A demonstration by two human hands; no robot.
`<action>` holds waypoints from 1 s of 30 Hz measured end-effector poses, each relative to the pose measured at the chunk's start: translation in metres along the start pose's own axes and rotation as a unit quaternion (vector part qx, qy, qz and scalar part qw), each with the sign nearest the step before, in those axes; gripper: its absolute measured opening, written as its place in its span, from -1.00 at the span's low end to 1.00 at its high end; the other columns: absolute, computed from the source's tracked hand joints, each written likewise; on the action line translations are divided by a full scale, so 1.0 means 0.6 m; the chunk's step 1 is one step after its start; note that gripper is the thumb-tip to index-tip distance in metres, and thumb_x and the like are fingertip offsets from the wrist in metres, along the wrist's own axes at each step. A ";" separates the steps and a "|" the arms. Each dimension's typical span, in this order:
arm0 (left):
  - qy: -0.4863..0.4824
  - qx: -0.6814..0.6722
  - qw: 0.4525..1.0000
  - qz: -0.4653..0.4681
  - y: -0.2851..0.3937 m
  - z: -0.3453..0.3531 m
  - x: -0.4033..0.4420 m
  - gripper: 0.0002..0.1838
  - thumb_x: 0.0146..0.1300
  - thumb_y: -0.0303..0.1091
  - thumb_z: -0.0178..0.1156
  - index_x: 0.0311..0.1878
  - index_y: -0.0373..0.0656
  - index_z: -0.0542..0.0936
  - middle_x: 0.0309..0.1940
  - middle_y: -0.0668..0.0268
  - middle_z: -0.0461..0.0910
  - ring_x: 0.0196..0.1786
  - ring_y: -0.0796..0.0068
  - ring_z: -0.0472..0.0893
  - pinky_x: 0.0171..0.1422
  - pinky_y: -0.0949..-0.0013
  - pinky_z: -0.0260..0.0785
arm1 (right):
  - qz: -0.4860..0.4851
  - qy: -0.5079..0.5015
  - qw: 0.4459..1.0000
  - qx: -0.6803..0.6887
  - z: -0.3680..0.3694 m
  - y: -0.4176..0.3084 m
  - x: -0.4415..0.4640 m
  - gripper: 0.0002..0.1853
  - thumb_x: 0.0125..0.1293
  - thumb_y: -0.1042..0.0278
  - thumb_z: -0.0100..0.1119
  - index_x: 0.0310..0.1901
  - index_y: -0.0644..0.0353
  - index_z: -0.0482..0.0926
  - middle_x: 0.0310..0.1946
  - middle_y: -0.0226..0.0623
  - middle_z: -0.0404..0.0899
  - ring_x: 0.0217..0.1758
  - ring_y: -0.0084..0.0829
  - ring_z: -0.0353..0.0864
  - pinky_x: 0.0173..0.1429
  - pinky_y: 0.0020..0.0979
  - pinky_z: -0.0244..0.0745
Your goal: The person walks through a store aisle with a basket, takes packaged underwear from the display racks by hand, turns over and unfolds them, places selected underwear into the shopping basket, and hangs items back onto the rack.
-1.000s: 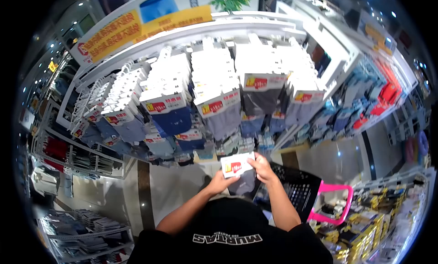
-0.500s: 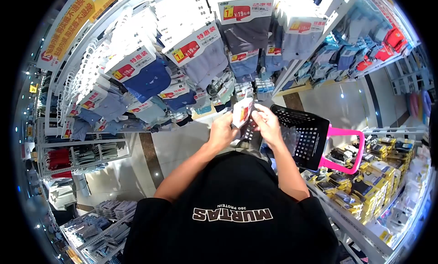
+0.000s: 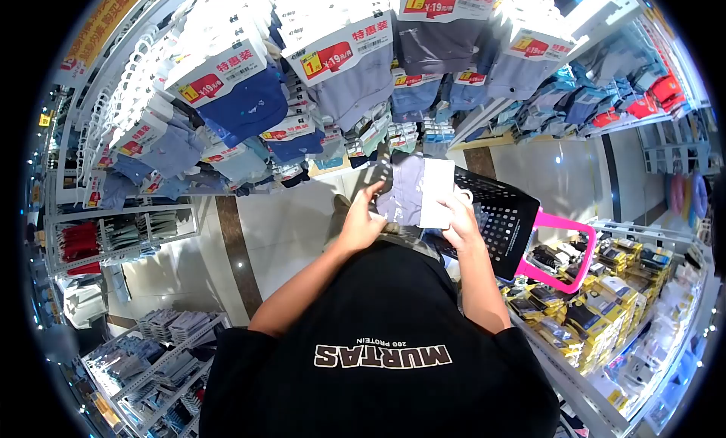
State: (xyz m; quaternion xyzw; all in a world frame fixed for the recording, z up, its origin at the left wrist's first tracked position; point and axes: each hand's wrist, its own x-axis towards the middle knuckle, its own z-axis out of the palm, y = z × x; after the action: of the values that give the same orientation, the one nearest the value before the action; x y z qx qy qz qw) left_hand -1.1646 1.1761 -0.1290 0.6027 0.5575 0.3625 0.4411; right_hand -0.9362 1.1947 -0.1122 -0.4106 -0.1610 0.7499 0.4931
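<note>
Gripping the white card (image 3: 436,192) of a lavender garment (image 3: 402,192), my right hand (image 3: 460,220) is holding it near a basket (image 3: 518,230); my left hand (image 3: 364,223) is standing open at the garment's edge, contact unclear.

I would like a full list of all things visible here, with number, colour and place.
folded garment: one, greyish lavender, centre
card: one, white, at the garment's right side
basket: one, black, right of centre
basket handle: one, pink, farther right
hanging garments: many, blue and grey, across the top
price cards: many, white with red and yellow, above those garments
sign: one, yellow, upper left
red packs: several, red, upper right
boxed goods: many, yellow and black, lower right
red goods: uncountable, red, left
stacked goods: many, greyish, lower left
floor: one, pale with dark bands, middle
T-shirt: one, black, bottom
left hand: one, bare, at the garment's left side
right hand: one, bare, holding the card
</note>
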 end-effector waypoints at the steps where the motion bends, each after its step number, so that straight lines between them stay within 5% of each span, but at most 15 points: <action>1: -0.023 -0.078 0.995 -0.066 -0.027 0.000 -0.001 -0.40 0.08 -0.58 0.12 0.29 -0.19 0.43 0.11 0.17 0.51 0.17 0.30 0.49 0.16 0.26 0.39 | 0.009 -0.001 1.000 0.008 0.002 -0.003 -0.001 -0.60 0.30 0.54 0.05 0.19 0.24 0.43 -0.08 -0.25 0.60 -0.07 -0.39 0.65 0.02 -0.34 0.61; 3: -0.065 -0.232 0.951 -0.191 -0.055 0.000 0.003 -0.46 0.18 -0.54 0.13 0.29 -0.21 0.43 0.15 0.28 0.51 0.24 0.37 0.45 0.23 0.27 0.36 | 0.028 -0.006 0.999 0.022 0.002 -0.011 -0.003 -0.64 0.32 0.52 0.06 0.16 0.24 0.45 -0.11 -0.27 0.61 -0.10 -0.39 0.65 0.01 -0.35 0.61; 4: -0.042 -0.318 0.909 -0.267 -0.023 -0.007 0.004 -0.58 0.33 -0.35 0.15 0.24 -0.21 0.46 0.02 0.39 0.55 0.08 0.49 0.49 0.13 0.37 0.35 | 0.035 -0.011 0.999 0.038 -0.028 0.003 0.006 -0.70 0.37 0.45 0.08 0.12 0.25 0.48 -0.13 -0.28 0.63 -0.13 -0.40 0.67 -0.01 -0.36 0.61; 7: -0.103 -0.575 0.738 -0.337 0.012 -0.019 0.019 -0.63 0.38 -0.09 0.21 0.14 -0.06 0.56 -0.22 0.53 0.56 -0.15 0.65 0.51 0.01 0.52 0.31 | 0.058 0.003 0.998 0.029 -0.008 -0.013 0.002 -0.79 0.38 0.44 0.14 0.01 0.27 0.51 -0.22 -0.31 0.62 -0.22 -0.48 0.66 -0.18 -0.45 0.59; 8: -0.092 -0.575 0.731 -0.357 0.009 -0.014 0.022 -0.74 0.40 -0.11 0.19 -0.01 -0.05 0.60 -0.28 0.56 0.54 -0.17 0.67 0.49 0.02 0.55 0.30 | 0.068 0.000 0.997 0.029 0.003 -0.016 0.002 -0.82 0.40 0.41 0.13 -0.03 0.27 0.53 -0.25 -0.33 0.63 -0.25 -0.50 0.66 -0.19 -0.48 0.59; 11: -0.145 -0.533 0.799 -0.235 0.036 -0.018 0.034 -0.85 0.40 -0.23 0.19 -0.11 -0.06 0.59 -0.24 0.52 0.58 -0.15 0.65 0.53 0.03 0.51 0.34 | 0.063 -0.002 0.997 0.050 0.001 -0.003 0.017 -0.82 0.42 0.38 0.11 -0.05 0.27 0.55 -0.24 -0.32 0.63 -0.25 -0.52 0.66 -0.19 -0.48 0.59; 15: -0.071 -0.567 0.789 -0.227 0.051 -0.035 0.044 -0.87 0.36 -0.35 0.24 -0.10 -0.15 0.59 -0.18 0.42 0.64 -0.10 0.62 0.60 0.08 0.43 0.45 | 0.063 0.047 0.993 0.090 -0.027 0.012 0.032 -0.81 0.43 0.33 0.10 -0.07 0.24 0.58 -0.21 -0.35 0.64 -0.25 -0.52 0.66 -0.19 -0.49 0.59; 20: -0.109 -0.578 0.787 -0.186 0.080 -0.047 0.042 -0.83 0.37 -0.33 0.23 -0.05 -0.16 0.58 -0.16 0.41 0.64 -0.08 0.62 0.61 0.10 0.42 0.45 | 0.063 0.038 0.993 0.095 -0.036 0.035 0.025 -0.80 0.43 0.36 0.10 0.01 0.23 0.55 -0.16 -0.35 0.64 -0.15 -0.51 0.65 -0.07 -0.44 0.58; 24: -0.086 -0.531 0.824 -0.176 0.078 -0.025 0.038 -0.84 0.36 -0.29 0.25 -0.11 -0.15 0.60 -0.25 0.45 0.61 -0.22 0.67 0.55 -0.06 0.51 0.41 | 0.016 0.053 0.997 0.046 -0.012 0.028 0.003 -0.72 0.35 0.43 0.18 0.07 0.22 0.51 -0.08 -0.35 0.60 -0.03 -0.49 0.61 0.09 -0.42 0.51; 27: -0.057 -0.458 0.872 -0.164 0.089 -0.008 0.030 -0.86 0.33 -0.30 0.30 -0.23 -0.14 0.58 -0.42 0.55 0.50 -0.37 0.76 0.41 -0.28 0.56 0.27 | -0.022 0.009 0.998 -0.061 -0.003 0.032 0.001 -0.71 0.31 0.41 0.25 0.05 0.21 0.52 -0.11 -0.39 0.60 -0.05 -0.52 0.60 0.08 -0.46 0.48; 30: -0.095 -0.278 0.948 -0.121 0.084 -0.004 0.023 -0.81 0.27 -0.34 0.35 -0.31 -0.12 0.50 -0.42 0.53 0.42 -0.34 0.77 0.35 -0.29 0.54 0.23 | -0.012 0.026 0.977 -0.211 0.014 0.034 -0.021 -0.59 0.18 0.37 0.43 0.03 0.23 0.53 -0.23 -0.50 0.55 -0.13 -0.61 0.52 -0.04 -0.50 0.49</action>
State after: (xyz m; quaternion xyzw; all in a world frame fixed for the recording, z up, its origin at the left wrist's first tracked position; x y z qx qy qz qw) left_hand -1.1477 1.1905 -0.0814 0.4161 0.4586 0.3880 0.6826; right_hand -0.9527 1.1757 -0.1144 -0.5232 -0.3075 0.6820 0.4082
